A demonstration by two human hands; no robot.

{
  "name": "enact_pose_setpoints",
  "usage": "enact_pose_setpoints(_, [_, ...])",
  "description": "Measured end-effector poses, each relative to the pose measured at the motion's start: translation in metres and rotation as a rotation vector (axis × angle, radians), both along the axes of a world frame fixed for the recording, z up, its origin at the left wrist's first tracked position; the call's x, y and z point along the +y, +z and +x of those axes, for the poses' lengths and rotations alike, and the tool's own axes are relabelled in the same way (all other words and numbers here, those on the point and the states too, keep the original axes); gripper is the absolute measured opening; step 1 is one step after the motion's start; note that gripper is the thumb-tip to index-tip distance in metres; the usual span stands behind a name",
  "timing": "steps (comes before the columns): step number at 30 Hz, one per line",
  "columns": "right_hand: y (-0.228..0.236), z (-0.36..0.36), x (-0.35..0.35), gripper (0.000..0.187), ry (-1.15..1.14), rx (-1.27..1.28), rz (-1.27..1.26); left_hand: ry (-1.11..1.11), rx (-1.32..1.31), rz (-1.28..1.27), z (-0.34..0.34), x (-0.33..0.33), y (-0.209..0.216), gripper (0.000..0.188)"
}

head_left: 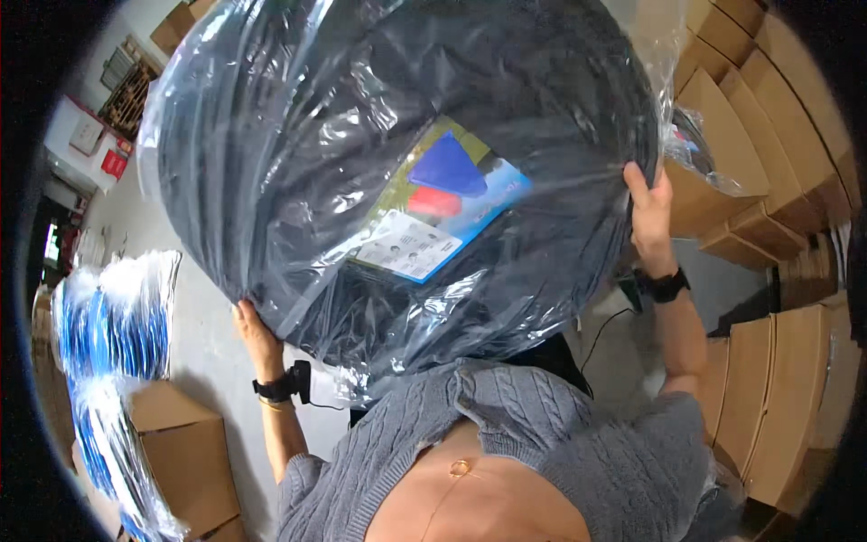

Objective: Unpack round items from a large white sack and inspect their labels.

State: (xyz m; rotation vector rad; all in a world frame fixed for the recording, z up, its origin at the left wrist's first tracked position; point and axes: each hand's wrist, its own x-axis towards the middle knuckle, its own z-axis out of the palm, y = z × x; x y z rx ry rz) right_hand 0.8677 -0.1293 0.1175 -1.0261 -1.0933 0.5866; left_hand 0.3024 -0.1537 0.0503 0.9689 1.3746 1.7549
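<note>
A large round black package (298,199), wrapped in clear shiny plastic, fills the upper middle of the head view. Under the plastic lies a printed card (420,257) with a blue shape and a red patch. My left hand (259,336) grips the package's lower left edge, its fingers partly hidden behind it. At the right edge my right hand (650,210) is closed on the rim, the thumb on the near face. Both wrists wear black bands.
Blue round bundles in clear plastic (113,325) stand at the left, beside a cardboard box (185,452). Stacked cartons (768,397) line the right side. An open carton (722,154) at the upper right holds another plastic-wrapped dark package (691,149). Grey floor (208,316) shows between them.
</note>
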Motion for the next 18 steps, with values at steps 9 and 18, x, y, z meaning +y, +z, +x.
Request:
enact_pose_setpoints(9, [0.180, 0.030, 0.033, 0.046, 0.160, -0.307, -0.024, -0.074, 0.684, 0.465, -0.004, 0.085, 0.138, 0.024])
enact_pose_setpoints(18, [0.142, 0.016, 0.027, 0.043, 0.170, -0.210, 0.257, -0.023, 0.501, 0.317, 0.007, 0.069, 0.217, 0.027])
